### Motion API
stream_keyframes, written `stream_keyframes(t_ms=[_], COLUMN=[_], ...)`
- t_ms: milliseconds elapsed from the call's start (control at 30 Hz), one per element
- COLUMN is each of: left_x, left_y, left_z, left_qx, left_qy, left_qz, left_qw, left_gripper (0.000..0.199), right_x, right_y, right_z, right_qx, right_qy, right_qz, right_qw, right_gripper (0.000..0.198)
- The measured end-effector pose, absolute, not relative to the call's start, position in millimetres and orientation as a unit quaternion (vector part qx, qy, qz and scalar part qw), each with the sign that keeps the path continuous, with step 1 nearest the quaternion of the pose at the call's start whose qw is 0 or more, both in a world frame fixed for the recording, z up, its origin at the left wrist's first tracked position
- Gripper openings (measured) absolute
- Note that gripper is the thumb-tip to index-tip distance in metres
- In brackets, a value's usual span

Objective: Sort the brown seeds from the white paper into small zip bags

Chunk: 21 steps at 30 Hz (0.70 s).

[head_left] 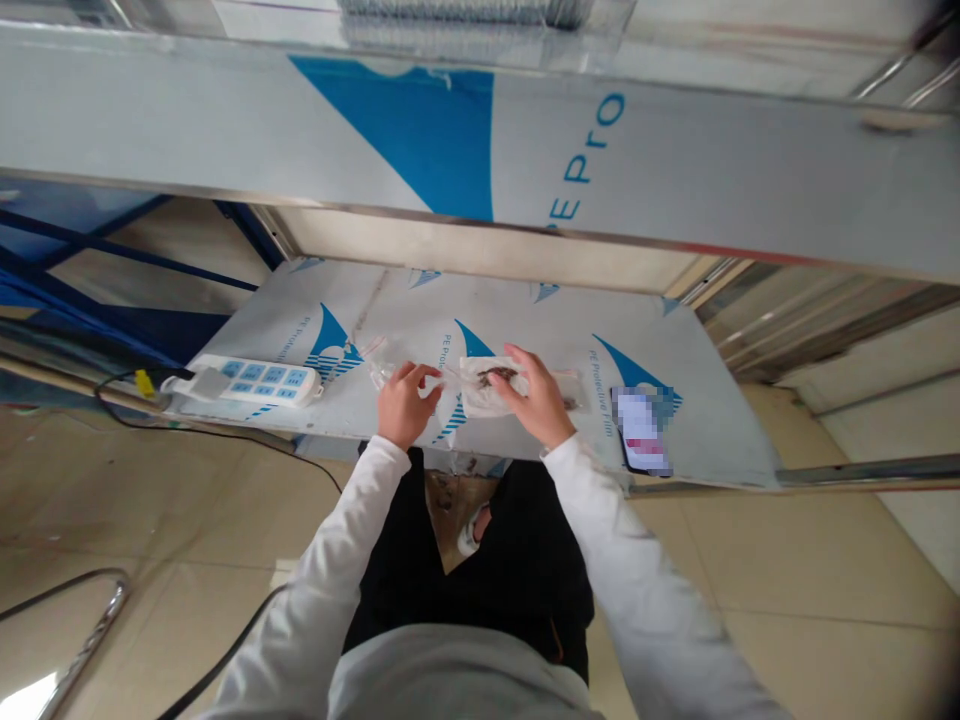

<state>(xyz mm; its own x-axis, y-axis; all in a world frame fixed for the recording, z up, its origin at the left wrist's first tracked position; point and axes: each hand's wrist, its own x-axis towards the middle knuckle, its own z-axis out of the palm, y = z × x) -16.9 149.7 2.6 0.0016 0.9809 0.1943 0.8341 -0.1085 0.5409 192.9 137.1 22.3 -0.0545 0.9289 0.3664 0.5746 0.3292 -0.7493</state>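
Over the shelf, my left hand (409,402) is curled, with its thumb and index finger drawn close together beside some clear plastic. Whatever it holds, if anything, is too faint to name. A crumpled clear plastic bag (377,366) lies just behind that hand. To the right, my right hand (538,398) has its thumb and fingers apart over a small pale packet (480,400). Dark brown, thin bits (495,374) show on the packet, partly covered by the thumb. Another clear packet (571,388) lies under and beyond the right hand.
A white power strip (274,382) with a plugged-in adapter lies at the left of the film-covered shelf (720,420). A phone (641,430) rests near the right front edge. An upper ledge (225,120) crosses above, and a black cable (247,433) runs along the front.
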Motion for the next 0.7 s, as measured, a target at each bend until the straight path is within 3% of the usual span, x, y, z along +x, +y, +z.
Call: stream_keyframes(t_ms=[133, 267, 333, 533, 700], left_x=[-17, -21, -19, -3, 3], left_y=[111, 82, 70, 48, 46], left_z=[19, 22, 17, 0, 0], left_qx=[0.726, 0.565, 0.439, 0.192, 0.179], left_qy=[0.532, 0.473, 0.46, 0.452, 0.453], left_qz=[0.38, 0.438, 0.466, 0.508, 0.513], left_qw=[0.212, 0.515, 0.616, 0.708, 0.707], left_gripper=[0.015, 0.026, 0.023, 0.026, 0.024], right_x=[176, 176, 179, 179, 183], right_y=[143, 116, 98, 64, 51], right_z=[36, 39, 39, 29, 22], right_qx=[-0.461, -0.454, -0.469, -0.491, -0.495], right_qy=[-0.71, -0.612, -0.554, -0.448, -0.512], right_qz=[0.436, 0.564, 0.593, 0.594, 0.56], right_qw=[0.306, 0.319, 0.35, 0.454, 0.424], right_gripper=[0.025, 0.029, 0.031, 0.029, 0.019])
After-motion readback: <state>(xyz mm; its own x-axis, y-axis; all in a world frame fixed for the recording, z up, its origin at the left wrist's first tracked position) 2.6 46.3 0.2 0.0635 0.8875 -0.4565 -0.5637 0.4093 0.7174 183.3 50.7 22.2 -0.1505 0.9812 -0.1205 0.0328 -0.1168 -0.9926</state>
